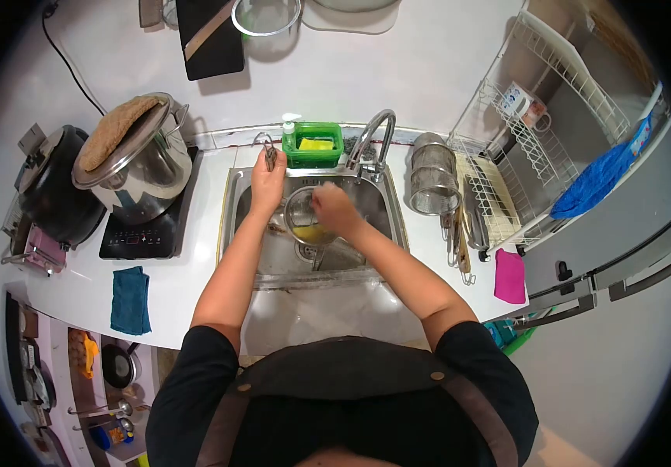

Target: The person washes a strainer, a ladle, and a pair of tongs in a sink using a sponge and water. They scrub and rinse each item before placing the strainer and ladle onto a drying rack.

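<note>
Fingers of left hand are curled tight round the thin wire handle of a round metal strainer, gripping it at the far-left rim of the sink; right hand is bunched, fingertips pressed down into the strainer bowl, can't tell if it's pinching anything. Strainer sits inside the sink basin, roughly centre, over the drain, w/ smth yellow showing under/through the mesh. Sink is stainless, rectangular, wet sheen, set in a white smooth countertop. Curved chrome faucet at far edge, just right of a green plastic caddy holding a yellow sponge; white pump bottle just left of caddy. Right of sink: cylindrical perforated metal holder, then a white wire dish rack w/ blue cloth draped on its right end; pink cloth flat near the counter's near-right edge. Left: black induction hob carrying a big steel pot, lid tilted, tan cloth on top; black rounded cooker further left; folded teal towel near the counter's near edge. Basin room is tight, both forearms fill most of it; open counter strip left of sink btw hob and rim.
</note>
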`<state>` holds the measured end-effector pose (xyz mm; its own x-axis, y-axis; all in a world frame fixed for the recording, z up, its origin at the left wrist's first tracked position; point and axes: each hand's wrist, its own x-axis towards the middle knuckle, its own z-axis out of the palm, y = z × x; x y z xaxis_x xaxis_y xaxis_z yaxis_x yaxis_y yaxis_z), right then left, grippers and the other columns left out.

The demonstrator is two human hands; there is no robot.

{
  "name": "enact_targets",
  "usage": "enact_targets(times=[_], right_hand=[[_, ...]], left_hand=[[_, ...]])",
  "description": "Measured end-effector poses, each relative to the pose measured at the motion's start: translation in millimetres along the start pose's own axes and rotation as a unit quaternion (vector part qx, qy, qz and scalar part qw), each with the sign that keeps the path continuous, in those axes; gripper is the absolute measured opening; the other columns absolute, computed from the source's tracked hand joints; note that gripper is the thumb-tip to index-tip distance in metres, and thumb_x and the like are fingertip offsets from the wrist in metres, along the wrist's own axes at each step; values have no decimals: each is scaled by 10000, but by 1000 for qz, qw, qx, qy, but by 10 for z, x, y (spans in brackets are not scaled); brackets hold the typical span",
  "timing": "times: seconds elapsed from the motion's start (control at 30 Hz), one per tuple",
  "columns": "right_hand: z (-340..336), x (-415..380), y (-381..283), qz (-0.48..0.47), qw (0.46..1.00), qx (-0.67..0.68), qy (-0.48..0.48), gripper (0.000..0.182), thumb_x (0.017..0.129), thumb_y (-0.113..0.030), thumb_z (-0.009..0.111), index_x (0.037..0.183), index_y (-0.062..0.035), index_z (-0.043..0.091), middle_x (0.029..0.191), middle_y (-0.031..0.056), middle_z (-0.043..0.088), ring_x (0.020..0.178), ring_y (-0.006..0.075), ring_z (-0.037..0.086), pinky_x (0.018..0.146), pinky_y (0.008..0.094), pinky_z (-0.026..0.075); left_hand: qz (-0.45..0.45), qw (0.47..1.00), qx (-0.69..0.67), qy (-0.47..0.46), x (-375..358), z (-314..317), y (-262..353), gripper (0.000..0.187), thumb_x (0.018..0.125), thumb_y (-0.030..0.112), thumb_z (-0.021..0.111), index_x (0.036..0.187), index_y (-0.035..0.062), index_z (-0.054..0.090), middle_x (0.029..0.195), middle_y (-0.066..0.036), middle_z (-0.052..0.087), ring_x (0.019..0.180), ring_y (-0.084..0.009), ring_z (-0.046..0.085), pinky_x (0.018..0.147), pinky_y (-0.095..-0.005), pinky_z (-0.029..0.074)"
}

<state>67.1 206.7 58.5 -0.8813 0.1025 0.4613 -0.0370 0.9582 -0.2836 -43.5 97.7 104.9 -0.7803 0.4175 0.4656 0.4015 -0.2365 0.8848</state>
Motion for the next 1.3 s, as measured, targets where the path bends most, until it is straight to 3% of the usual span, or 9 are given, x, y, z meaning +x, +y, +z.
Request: enact_targets(times=[0.3, 0.43, 0.67, 0.8, 0.93, 1.0, 1.13, 1.2, 1.3], right_hand=[[391, -22, 53, 5, 894, -165, -417, 247, 670, -191, 545, 855, -49, 627, 849, 161, 608, 746, 299, 596, 641, 399, 472], [-16, 100, -243, 188, 972, 25, -142, 269, 717, -207, 516, 910, -33, 590, 867, 196, 592, 793, 323, 583, 662, 401, 461], [340, 353, -849, 252, 886, 275, 274, 296, 800, -112, 377, 1070, -9, 440, 896, 234, 557, 827, 395, 534, 738, 443, 404], [-1, 408, -1003, 284, 852, 359, 255, 282, 800, -98, 391, 1055, -26, 488, 922, 207, 566, 829, 371, 544, 717, 415, 421], [-170, 427, -1094, 119, 856, 394, 313, 299, 834, -142, 441, 1119, -67, 494, 732, 180, 577, 661, 194, 574, 617, 284, 428], [-100, 350, -942, 79, 877, 414, 228, 293, 794, -93, 432, 1070, -68, 526, 934, 198, 572, 822, 315, 570, 692, 338, 443], [-213, 185, -516, 38, 956, 289, 43, 276, 782, -82, 458, 1049, -53, 522, 954, 202, 562, 843, 307, 567, 713, 345, 441], [-86, 156, -321, 252, 857, 403, 202, 256, 757, -75, 468, 1006, -63, 527, 974, 194, 542, 861, 337, 541, 723, 380, 432], [143, 210, -269, 219, 911, 267, 225, 197, 742, -107, 484, 932, -92, 534, 940, 152, 529, 872, 331, 515, 712, 400, 422]], left_hand=[[42, 996, 20, -72, -205, 52, 340, 388, 867, 421, 405, 666, 91, 367, 530, 8, 354, 490, -98, 358, 499, -240, 347], [18, 991, -123, -52, -39, -229, 15, 409, 843, 471, 386, 719, 82, 359, 616, -48, 474, 589, -127, 450, 617, -282, 412], [-44, 956, -290, 22, -85, 49, -117, 313, 872, 392, 380, 795, 91, 407, 1068, -130, 521, 991, -194, 476, 858, -330, 364], [14, 970, -242, -36, -185, 156, -153, 361, 867, 436, 356, 893, 87, 445, 1098, -129, 507, 1016, -194, 466, 894, -328, 345], [112, 956, -21, 269, -202, 487, 215, 558, 860, 517, 262, 1109, 39, 404, 1095, -177, 500, 957, -209, 511, 830, -340, 420], [-50, 948, -308, -62, -213, -41, 34, 493, 859, 475, 353, 1062, 29, 411, 1036, -207, 527, 763, -201, 575, 713, -280, 464], [-105, 961, -200, 156, -33, -146, -84, 430, 833, 490, 421, 769, 64, 428, 642, -71, 527, 482, -114, 466, 433, -212, 357], [-85, 960, -202, 177, 24, -161, 29, 398, 858, 443, 409, 656, 102, 364, 525, 2, 402, 417, -70, 358, 365, -221, 296], [-92, 956, -165, 225, -4, -106, 148, 408, 856, 441, 424, 634, 105, 353, 522, 17, 362, 411, -69, 331, 357, -229, 273]])
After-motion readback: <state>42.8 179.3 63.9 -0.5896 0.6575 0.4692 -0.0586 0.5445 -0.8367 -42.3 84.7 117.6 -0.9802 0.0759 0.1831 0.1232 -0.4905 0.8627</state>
